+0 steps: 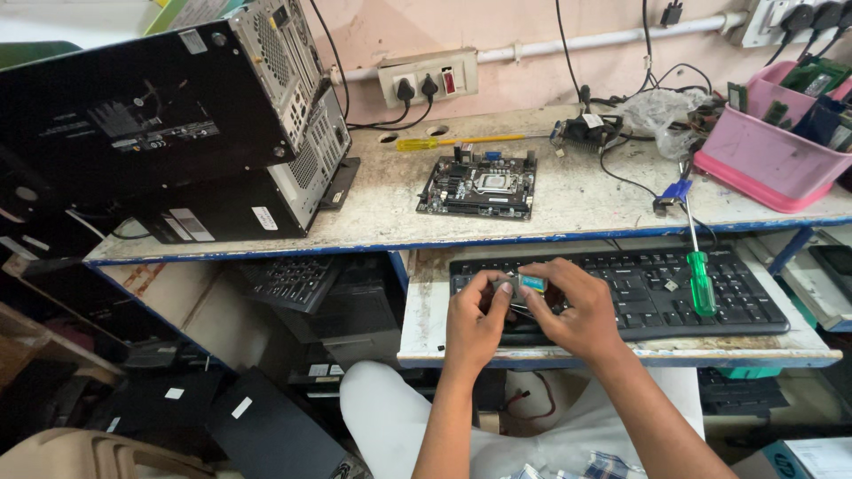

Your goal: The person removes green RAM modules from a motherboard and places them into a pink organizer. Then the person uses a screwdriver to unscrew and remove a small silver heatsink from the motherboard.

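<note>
The worn, stained surface (568,200) runs along a pale pink wall, with a lower pull-out shelf (426,302) edged in blue carrying a black keyboard (639,288). Both hands meet just above the keyboard's left end: the left hand (475,324) and the right hand (572,306) have their fingers pinched on a small metal part with a blue-green label (530,284), held between them. A green-handled screwdriver (699,266) lies across the keyboard's right side. On the upper surface a bare motherboard (479,184) lies flat, a yellow-handled screwdriver (448,141) behind it, and two black computer cases (177,133) lean stacked at the left. A pink tray (763,155) of circuit boards stands at the right, near tangled cables. A wall socket strip (428,77) holds two plugs.
</note>
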